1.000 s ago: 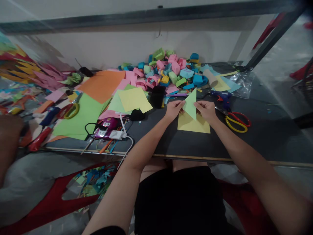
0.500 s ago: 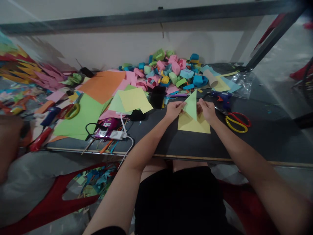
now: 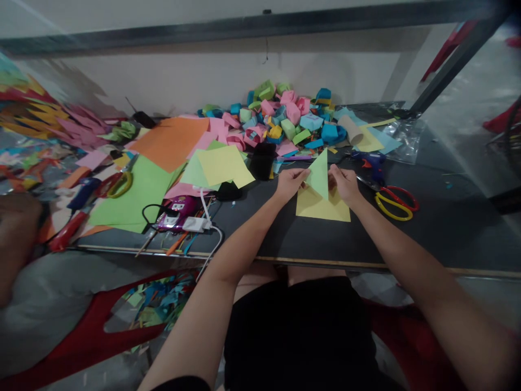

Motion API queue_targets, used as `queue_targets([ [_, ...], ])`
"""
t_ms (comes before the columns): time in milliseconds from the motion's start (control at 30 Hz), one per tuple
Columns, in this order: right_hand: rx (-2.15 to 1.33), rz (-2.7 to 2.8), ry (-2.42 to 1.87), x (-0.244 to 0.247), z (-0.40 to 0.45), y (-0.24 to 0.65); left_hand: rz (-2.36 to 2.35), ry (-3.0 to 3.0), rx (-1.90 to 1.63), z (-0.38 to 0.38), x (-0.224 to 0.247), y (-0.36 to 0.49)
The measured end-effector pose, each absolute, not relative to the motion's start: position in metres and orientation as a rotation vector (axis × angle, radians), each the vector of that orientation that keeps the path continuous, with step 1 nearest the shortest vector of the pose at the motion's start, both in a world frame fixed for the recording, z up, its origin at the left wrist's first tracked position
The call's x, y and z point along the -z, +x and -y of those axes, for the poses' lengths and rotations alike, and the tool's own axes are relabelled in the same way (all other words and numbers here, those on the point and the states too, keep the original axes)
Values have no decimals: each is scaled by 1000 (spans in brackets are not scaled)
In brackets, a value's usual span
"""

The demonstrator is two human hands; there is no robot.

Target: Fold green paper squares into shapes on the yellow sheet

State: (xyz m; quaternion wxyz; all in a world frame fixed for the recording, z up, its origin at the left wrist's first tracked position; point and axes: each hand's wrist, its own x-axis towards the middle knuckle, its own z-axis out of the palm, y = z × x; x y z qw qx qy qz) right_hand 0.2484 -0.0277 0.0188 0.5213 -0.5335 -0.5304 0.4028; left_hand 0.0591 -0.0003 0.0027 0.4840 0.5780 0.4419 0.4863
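A pale green sheet of paper (image 3: 320,175), folded into a triangle, is held up above the table between my hands. My left hand (image 3: 292,182) pinches its left corner between thumb and fingers. On the other side my right hand (image 3: 343,182) has its fingers closed at the paper's right edge. Beneath them a yellow sheet of paper (image 3: 321,209) lies flat on the dark table. Just right of my right hand rest scissors (image 3: 394,203) with red and yellow handles, and a blue glue gun (image 3: 372,163) lies behind them.
Folded paper pieces (image 3: 285,117) are heaped against the wall, with a cardboard tube (image 3: 350,130) beside them. To the left lie coloured sheets (image 3: 171,144), a purple power strip (image 3: 179,212) with cables, and more scissors (image 3: 118,184). Another person's arm (image 3: 18,233) is at the far left.
The folded green paper has shifted very slightly to the right in my fingers. Both hands stay almost in the same place. The other person's arm at the left has moved a little.
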Motion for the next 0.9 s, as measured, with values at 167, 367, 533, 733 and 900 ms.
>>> queue_targets([
  [167,-965,1277,-1286,-19,28,248,-1081,1505,-1240,2,-1,57],
  [367,-985,1330,-1269,-20,28,248,-1148,1525,-1321,1,1,54],
  [533,-972,1348,-1285,-22,31,247,-1214,1496,-1338,-1,0,52],
  [733,-1015,1365,-1306,-26,35,246,-1265,1495,-1385,1,-3,50],
  [900,-1008,1394,-1313,-26,36,247,-1252,1507,-1365,-2,1,50],
])
